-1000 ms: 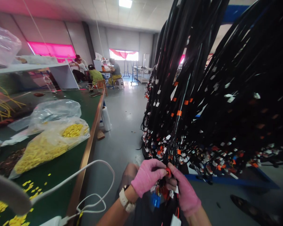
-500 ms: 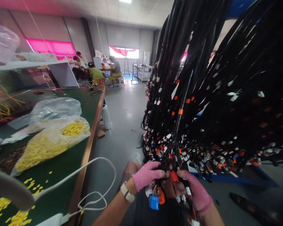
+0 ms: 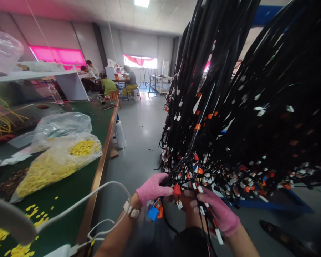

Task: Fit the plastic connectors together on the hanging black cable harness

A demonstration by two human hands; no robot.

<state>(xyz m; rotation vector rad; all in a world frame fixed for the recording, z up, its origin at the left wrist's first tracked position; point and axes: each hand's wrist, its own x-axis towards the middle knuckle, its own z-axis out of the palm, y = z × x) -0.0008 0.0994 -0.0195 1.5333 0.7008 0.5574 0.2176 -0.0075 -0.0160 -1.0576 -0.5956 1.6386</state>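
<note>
My left hand, in a pink glove with bare fingertips, is closed around part of a black wire bundle. A red connector sits at its fingertips, and a blue connector with an orange connector dangles below it. My right hand, gloved the same way, is closed on several black wires with white labels. A small white connector hangs between the hands. The bundle comes down from a large hanging mass of black harnesses.
To the left, a green table carries a bag of yellow pieces, loose yellow pieces and a white cable. A blue frame stands right. Several people sit in the background.
Both hands have shifted left, the left one further, widening the gap between them. The wires have spread into separate strands, and the red, blue and orange connectors moved left with the left hand.
</note>
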